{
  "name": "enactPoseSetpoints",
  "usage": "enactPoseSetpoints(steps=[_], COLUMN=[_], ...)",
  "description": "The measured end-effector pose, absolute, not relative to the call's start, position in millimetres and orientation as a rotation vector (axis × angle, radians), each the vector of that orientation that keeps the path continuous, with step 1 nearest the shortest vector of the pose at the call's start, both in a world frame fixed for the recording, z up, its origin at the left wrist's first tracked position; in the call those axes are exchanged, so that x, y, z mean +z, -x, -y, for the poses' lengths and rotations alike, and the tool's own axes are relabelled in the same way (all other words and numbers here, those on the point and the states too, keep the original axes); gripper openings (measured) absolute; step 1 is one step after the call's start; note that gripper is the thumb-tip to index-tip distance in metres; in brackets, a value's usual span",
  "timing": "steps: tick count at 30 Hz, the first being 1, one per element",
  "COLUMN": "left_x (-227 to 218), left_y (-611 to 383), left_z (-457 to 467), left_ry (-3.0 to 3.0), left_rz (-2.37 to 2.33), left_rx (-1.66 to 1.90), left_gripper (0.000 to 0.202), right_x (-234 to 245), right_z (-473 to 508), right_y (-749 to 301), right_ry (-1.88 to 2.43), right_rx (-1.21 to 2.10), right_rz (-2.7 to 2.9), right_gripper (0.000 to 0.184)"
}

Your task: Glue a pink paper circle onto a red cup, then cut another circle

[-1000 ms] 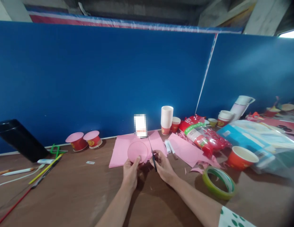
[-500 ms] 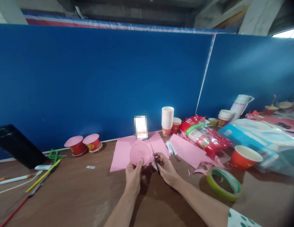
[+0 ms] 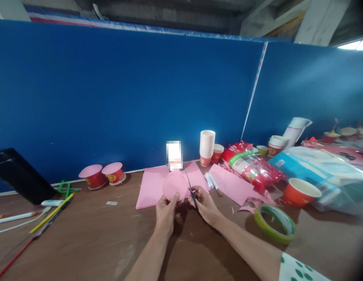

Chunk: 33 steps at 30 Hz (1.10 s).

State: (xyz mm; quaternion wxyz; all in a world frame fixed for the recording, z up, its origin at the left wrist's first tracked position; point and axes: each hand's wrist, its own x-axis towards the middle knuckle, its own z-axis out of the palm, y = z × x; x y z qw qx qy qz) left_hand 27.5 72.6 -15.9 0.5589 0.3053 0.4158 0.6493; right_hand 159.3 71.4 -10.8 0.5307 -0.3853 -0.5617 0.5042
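My left hand [image 3: 167,210] pinches the lower edge of a round pink paper disc [image 3: 174,187], thumb on its face. Just to its right, my right hand [image 3: 203,203] is closed around a pair of dark scissors [image 3: 193,197], whose blades point up and away from me beside the disc. A stack of pink paper sheets [image 3: 149,189] lies on the table behind both hands. The disc overlaps these sheets, and its edge is hard to separate from them. Whether the scissors touch the disc, I cannot tell.
Left are two red cups with pink disc tops [image 3: 112,174] and a black cylinder [image 3: 20,175]. Stacked paper cups [image 3: 207,146], a red plastic package [image 3: 251,164], a roll of green tape [image 3: 271,230] and an orange cup [image 3: 301,193] stand right. A blue partition [image 3: 125,93] rises behind.
The disc in my left hand has shifted slightly to the right and up, closer to the scissors. My right hand keeps hold of the scissors, nearly unmoved. The whole view has shifted slightly.
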Motion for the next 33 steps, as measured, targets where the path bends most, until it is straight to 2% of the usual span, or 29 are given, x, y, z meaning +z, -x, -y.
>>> enactPoseSetpoints(steps=[33], left_x=[-19.5], left_y=[-26.6], left_z=[-74.5], left_ry=[-0.644], left_rz=[-1.007], left_rx=[1.565], left_gripper=[0.028], right_x=[-15.2], right_z=[-76.4], right_y=[-164.3], right_ry=[0.899], right_rx=[1.373], right_rz=[1.355], right_gripper=[0.037])
